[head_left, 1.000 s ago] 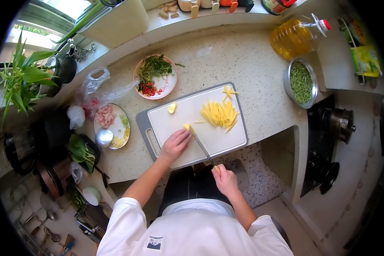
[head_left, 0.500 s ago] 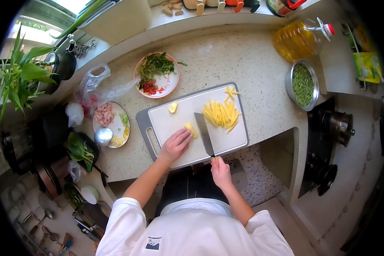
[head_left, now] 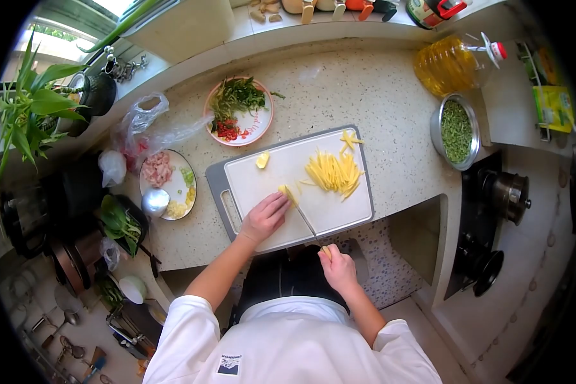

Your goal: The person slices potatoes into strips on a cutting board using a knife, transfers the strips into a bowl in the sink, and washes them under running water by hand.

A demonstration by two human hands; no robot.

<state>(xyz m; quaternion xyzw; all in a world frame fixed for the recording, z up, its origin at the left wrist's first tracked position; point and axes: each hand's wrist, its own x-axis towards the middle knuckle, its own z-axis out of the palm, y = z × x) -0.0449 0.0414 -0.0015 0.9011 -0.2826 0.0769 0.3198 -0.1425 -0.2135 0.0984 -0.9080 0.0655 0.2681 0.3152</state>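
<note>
A white cutting board (head_left: 256, 211) with a grey rim lies on the counter. My left hand (head_left: 265, 217) presses a yellow piece (head_left: 283, 190) onto it, fingers together. My right hand (head_left: 338, 267) is closed round the handle of a knife (head_left: 305, 217), whose blade stands edge down against the yellow piece beside my left fingertips. A pile of thin yellow strips (head_left: 334, 173) lies on the board's right side, with a few more strips (head_left: 350, 140) at the top right corner. Another yellow chunk (head_left: 262, 160) rests near the board's upper left.
Behind the board is a plate (head_left: 257, 128) of greens and chopped red pieces. To the left are a plate (head_left: 184, 168) with pink meat and a plastic bag (head_left: 141, 125). At right stand a metal bowl (head_left: 456, 131) of chopped greens, an oil bottle (head_left: 448, 64) and a stove (head_left: 480, 224).
Since half a second ago, the knife has turned from lying tilted with its broad side showing to upright on the yellow piece. My left hand has barely moved.
</note>
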